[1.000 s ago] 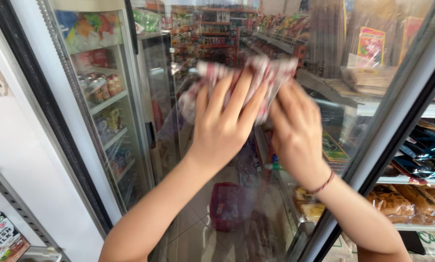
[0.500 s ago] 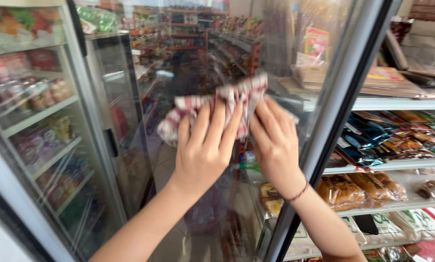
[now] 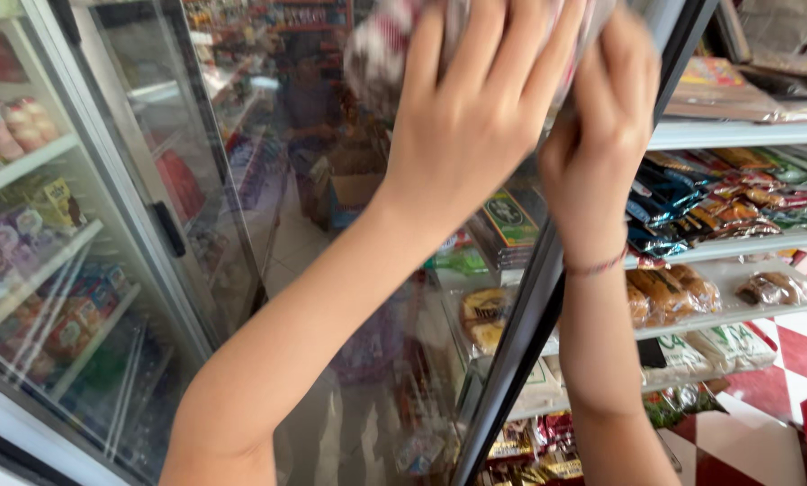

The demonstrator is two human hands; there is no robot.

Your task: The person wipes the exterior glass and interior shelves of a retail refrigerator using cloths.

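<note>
Both my hands press a red-and-white patterned cloth (image 3: 376,45) flat against the glass door (image 3: 331,270) of a fridge, high up near the top of the view. My left hand (image 3: 475,108) lies spread over the cloth's middle. My right hand (image 3: 601,117) presses beside it, close to the door's dark frame (image 3: 529,315), with a thin band on its wrist. Most of the cloth is hidden under my fingers or cut off by the upper edge.
Behind the glass are shelves with packaged bread and snacks (image 3: 673,288). A second fridge (image 3: 43,252) with packed shelves stands to the left. Red-and-white checked floor tiles (image 3: 781,387) show at the lower right. The glass reflects shop aisles.
Both hands have slid the cloth up the glass and the view has moved closer. The hands now sit at the top edge of the picture.
</note>
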